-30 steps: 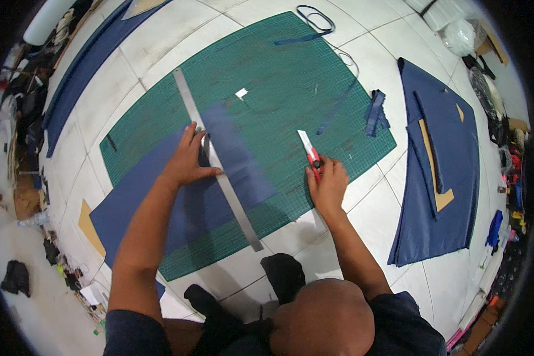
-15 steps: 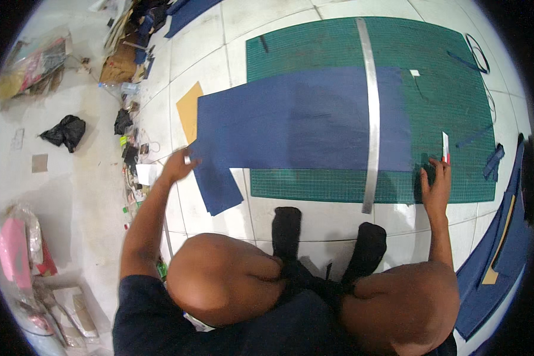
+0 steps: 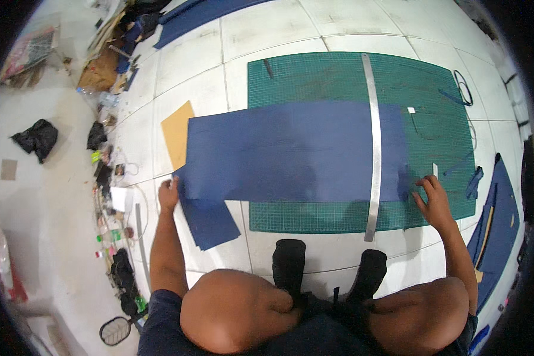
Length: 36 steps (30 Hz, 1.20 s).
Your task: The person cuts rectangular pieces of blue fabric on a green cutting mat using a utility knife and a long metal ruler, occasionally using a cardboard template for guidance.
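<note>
A blue fabric panel [image 3: 291, 148] lies across a green cutting mat [image 3: 314, 71], its left part reaching past the mat onto the tiles. My left hand [image 3: 168, 193] is closed at the panel's left edge, fingertips pinching the cloth beside a folded-out blue flap [image 3: 210, 222]. Over the mat, just off the panel's right end, my right hand [image 3: 434, 202] hovers with its fingers curved and apart, nothing between them. Beyond those fingers shows the pale end of a slim tool [image 3: 435, 169], the rest hidden by the hand. A long metal ruler [image 3: 374, 136] lies across the panel.
Tan card [image 3: 178, 132] sits beside the panel's left edge. More blue cloth [image 3: 498, 219] lies at the right, with another length [image 3: 202, 18] at the far left. Small clutter, a black bag [image 3: 37, 139] and a racket [image 3: 115, 330] are on the left. My feet [image 3: 289, 267] stand before the mat.
The view has shifted, so the mat and cloth sit lower. My left fingers have closed on the panel's edge. My right hand has shifted left toward the panel's right end.
</note>
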### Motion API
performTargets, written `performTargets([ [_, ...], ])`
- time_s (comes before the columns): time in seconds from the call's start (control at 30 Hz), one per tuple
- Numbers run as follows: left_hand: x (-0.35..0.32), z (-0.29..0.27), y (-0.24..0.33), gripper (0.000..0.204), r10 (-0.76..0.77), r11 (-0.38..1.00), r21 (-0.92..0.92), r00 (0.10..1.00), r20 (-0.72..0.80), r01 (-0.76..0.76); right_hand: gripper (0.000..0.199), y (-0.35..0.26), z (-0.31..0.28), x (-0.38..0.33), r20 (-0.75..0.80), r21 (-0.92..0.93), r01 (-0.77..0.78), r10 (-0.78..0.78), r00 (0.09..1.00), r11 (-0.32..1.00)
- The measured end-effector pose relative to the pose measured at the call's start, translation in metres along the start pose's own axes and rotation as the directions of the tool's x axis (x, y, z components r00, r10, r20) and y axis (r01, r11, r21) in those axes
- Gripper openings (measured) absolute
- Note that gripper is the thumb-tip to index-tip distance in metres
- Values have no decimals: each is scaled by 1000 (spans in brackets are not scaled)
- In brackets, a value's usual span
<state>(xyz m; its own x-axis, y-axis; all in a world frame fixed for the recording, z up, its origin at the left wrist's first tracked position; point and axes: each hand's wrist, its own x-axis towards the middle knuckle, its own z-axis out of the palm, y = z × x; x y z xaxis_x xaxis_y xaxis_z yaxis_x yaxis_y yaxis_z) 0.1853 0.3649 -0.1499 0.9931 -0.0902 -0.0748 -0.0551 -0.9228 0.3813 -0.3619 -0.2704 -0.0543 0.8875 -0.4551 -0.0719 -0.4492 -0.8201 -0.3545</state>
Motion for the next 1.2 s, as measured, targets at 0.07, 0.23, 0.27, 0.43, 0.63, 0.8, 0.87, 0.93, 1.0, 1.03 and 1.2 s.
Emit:
performTargets([
  [0.07,46,19,30,78,4,1000,-7,1000,2,-4,31,15,-12,-23,19,-3,-70,70,997,998],
  [0.23,141,47,39,116,-89,990,97,990,-111,100,31,41,-39,-83,83,-81,-292,299,951,953],
  [0.27,158,51,32,118,-139,954,246,981,-139,170,30,43,-46,-92,75,-128,-280,291,954,951],
  [0.43,159,74,24,105,-127,914,-305,902,412,268,26,48,-95,-155,23,-239,-467,486,874,851],
  [0.63,203,47,-28,61,-174,968,-141,961,215,206,24,64,-104,-154,36,-203,-557,574,818,805],
  [0.8,244,-7,-41,45,16,828,-511,921,-389,-230,25,86,-115,-138,100,-182,-507,529,843,843],
  [0.87,249,-51,-9,44,135,977,-37,742,-656,-210,25,91,-130,-129,68,-277,-435,469,880,857],
  [0.93,236,-100,32,47,285,955,151,646,-708,-255,24,72,-149,-97,77,-306,-326,364,928,895],
  [1.0,213,-117,129,51,409,888,139,613,-676,-439,23,42,-185,-83,151,-308,-250,307,940,918],
  [1.03,190,-137,184,51,493,844,202,573,-655,-496,25,44,-192,-72,185,-316,-187,253,949,930],
  [1.2,91,-181,417,49,597,568,-362,673,-437,-739,35,39,-237,56,88,-408,61,-27,996,911],
])
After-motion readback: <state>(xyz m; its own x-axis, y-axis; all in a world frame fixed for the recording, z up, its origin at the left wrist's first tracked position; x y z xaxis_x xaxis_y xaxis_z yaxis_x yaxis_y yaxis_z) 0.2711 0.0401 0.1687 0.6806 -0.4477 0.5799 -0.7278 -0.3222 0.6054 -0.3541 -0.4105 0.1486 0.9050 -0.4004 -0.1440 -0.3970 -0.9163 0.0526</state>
